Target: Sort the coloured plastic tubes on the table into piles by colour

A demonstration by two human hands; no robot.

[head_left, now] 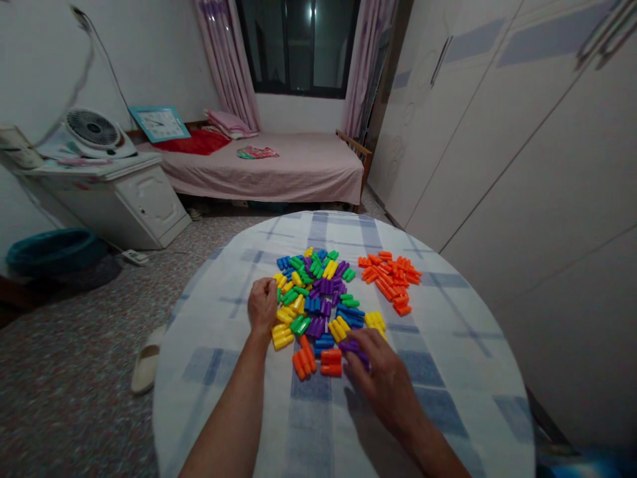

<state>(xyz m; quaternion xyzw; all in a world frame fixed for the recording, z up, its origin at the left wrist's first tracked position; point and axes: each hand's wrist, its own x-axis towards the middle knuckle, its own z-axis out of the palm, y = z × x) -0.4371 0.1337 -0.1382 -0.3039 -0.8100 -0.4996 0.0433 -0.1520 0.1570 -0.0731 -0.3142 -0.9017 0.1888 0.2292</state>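
Observation:
A mixed pile of small plastic pieces in yellow, green, blue and purple (318, 289) lies on the round table, many joined in short ribbed blocks. My left hand (263, 305) rests against the pile's left side with its fingers curled; what they hold, if anything, is hidden. At the pile's near right edge, my right hand (381, 368) has its thumb and fingers closed on a purple plastic piece (355, 352), partly covered by the fingers. Close by lie yellow pieces (339, 328), a blue piece (324, 342) and two orange blocks (331, 362).
A separate heap of orange pieces (391, 275) lies to the right of the mixed pile. The table (209, 405) has a blue-and-white checked cloth. Beyond stand a bed (298, 172), a white cabinet (144, 206) with a fan (94, 129), and a tall wardrobe (497, 146) on the right.

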